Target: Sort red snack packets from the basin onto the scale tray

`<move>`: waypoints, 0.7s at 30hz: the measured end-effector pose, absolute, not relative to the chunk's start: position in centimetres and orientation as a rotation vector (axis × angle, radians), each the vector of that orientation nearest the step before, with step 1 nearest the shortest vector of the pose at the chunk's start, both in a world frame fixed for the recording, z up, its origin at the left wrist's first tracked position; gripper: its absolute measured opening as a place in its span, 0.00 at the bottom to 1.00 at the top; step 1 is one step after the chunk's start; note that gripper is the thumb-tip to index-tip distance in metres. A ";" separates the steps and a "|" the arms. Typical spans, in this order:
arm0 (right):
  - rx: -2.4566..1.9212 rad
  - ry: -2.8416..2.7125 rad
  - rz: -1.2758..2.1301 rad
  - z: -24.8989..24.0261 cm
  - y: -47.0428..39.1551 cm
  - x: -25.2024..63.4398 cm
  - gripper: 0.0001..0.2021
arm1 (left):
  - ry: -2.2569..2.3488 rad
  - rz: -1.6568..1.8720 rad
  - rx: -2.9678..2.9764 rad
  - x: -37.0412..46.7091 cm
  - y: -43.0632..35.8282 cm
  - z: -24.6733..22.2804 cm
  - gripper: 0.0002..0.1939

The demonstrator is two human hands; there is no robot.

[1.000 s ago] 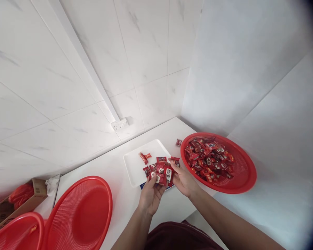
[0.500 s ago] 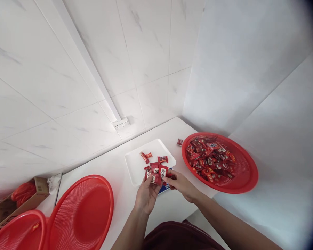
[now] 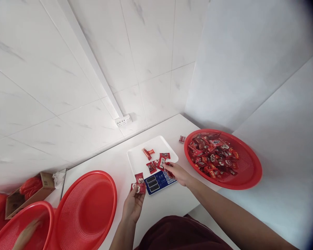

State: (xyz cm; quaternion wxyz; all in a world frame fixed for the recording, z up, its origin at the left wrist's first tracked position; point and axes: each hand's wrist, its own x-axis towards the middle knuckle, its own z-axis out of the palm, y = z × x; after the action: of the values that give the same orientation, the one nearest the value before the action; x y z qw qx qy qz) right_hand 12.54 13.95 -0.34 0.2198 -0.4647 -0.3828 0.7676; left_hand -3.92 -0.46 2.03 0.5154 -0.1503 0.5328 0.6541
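My left hand (image 3: 133, 205) is closed on red candy packets (image 3: 138, 184), held in front of the scale's left corner. Over the front edge of the white scale tray (image 3: 138, 158), my right hand (image 3: 177, 173) pinches a red packet with a pale label (image 3: 162, 162). Several small wrapped candies (image 3: 151, 168) lie on the tray, with an orange-red stick-shaped one (image 3: 146, 153) further back. Below the tray shows the blue keypad panel (image 3: 156, 183) of the digital scale, its displays dark.
To the right stands a red basket (image 3: 250, 173) heaped with red packets; a single packet (image 3: 182, 139) lies beside it. Two red baskets (image 3: 112, 194) stand at left, another person's hand (image 3: 28, 232) inside the farther one. Behind them is a cardboard box (image 3: 45, 184) with red bags.
My hands have moved apart, the left toward the lower left with packets, uncovering the scale's panel. Another person's hand has appeared in the far left basket.
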 end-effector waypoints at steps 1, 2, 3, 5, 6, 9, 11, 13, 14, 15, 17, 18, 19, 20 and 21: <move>-1.274 -1.051 2.127 -0.1 14.2 12.3 0.14 | 1.277 1.569 -0.362 -4.0 -0.7 2.0 0.03; -1.279 -1.048 2.127 0.0 14.4 12.2 0.13 | 1.276 1.563 -0.360 -4.2 -0.9 2.0 0.03; -1.299 -1.048 2.124 -0.1 14.4 12.3 0.12 | 1.277 1.554 -0.356 -4.3 -1.2 1.9 0.03; -1.343 -1.045 2.133 -0.8 13.9 13.3 0.11 | 1.294 1.539 -0.352 -4.5 -1.9 1.7 0.03; -1.358 -1.034 2.152 -1.3 13.4 14.1 0.10 | 1.308 1.533 -0.356 -4.7 -2.3 1.6 0.03; -1.404 -0.993 2.232 -2.7 11.6 17.3 0.11 | 1.340 1.503 -0.395 -5.1 -3.8 1.2 0.04; -1.428 -0.992 2.282 -3.1 10.6 19.4 0.10 | 1.349 1.472 -0.438 -5.2 -4.8 0.9 0.05; -1.436 -0.998 2.294 -2.9 10.1 21.1 0.11 | 1.362 1.441 -0.468 -5.1 -5.5 0.7 0.05; -1.444 -0.993 2.267 -2.7 10.2 21.9 0.11 | 1.368 1.426 -0.476 -4.9 -5.7 0.6 0.05; -1.453 -0.980 2.224 -2.3 10.5 22.5 0.11 | 1.371 1.412 -0.480 -4.7 -5.8 0.5 0.05; -1.479 -0.927 2.104 -1.7 11.5 23.7 0.10 | 1.366 1.389 -0.475 -4.2 -5.8 0.4 0.04; -1.489 -0.894 2.043 -1.5 12.2 24.3 0.08 | 1.358 1.381 -0.472 -4.0 -5.6 0.4 0.04; -1.495 -0.862 1.988 -1.4 12.9 24.9 0.06 | 1.347 1.376 -0.468 -3.7 -5.4 0.4 0.05; -1.500 -0.833 1.935 -1.4 13.7 25.5 0.05 | 1.335 1.372 -0.465 -3.5 -5.1 0.4 0.05; -1.508 -0.810 1.878 -1.6 14.4 26.1 0.04 | 1.325 1.369 -0.462 -3.4 -4.9 0.5 0.05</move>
State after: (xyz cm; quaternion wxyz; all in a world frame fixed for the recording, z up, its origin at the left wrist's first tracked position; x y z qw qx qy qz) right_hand 26.10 14.40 -1.56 0.2958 -0.5669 -0.3044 0.7060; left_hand -3.35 -4.89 0.49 0.5569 -0.1957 0.5613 0.5801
